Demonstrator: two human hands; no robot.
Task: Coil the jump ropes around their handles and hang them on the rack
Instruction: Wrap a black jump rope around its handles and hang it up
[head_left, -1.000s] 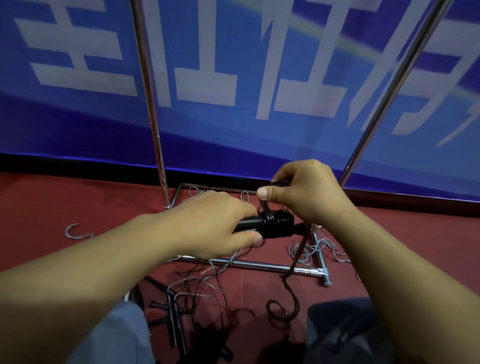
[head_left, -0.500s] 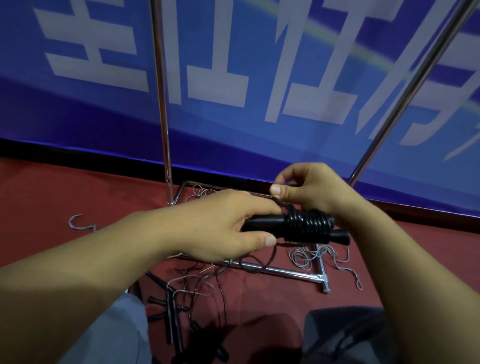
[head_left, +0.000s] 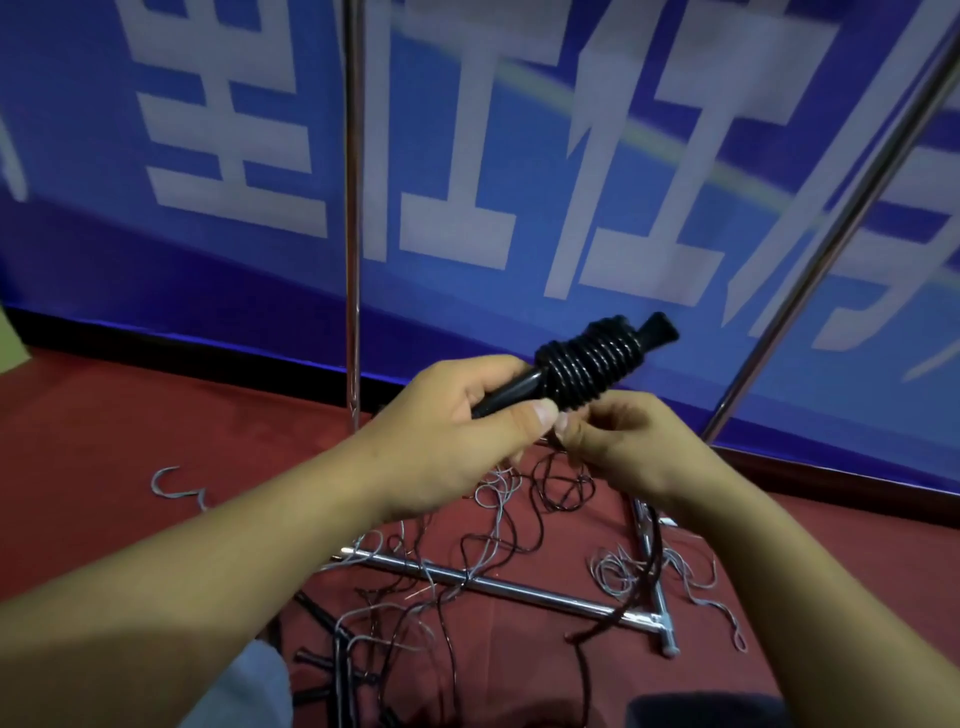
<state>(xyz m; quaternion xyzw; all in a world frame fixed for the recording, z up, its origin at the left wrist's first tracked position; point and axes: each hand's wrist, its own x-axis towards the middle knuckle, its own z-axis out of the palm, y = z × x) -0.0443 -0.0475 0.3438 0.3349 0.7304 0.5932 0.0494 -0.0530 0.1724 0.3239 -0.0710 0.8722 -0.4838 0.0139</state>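
My left hand (head_left: 457, 431) grips the black rope-wound handles (head_left: 582, 366); right fingers (head_left: 576, 428) pinch the loose thin black rope (head_left: 540, 514) beneath, best kept taut.

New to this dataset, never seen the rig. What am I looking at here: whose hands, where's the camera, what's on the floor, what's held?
No robot: a person's two bare hands, filmed by one wide-angle camera on their head, looking forward and down. The left hand grips black jump-rope handles with black rope coil wound round them. The right hand pinches the loose rope just below. On the red floor lie tangled ropes, an S-hook and the chrome rack base; its poles rise before a blue banner.
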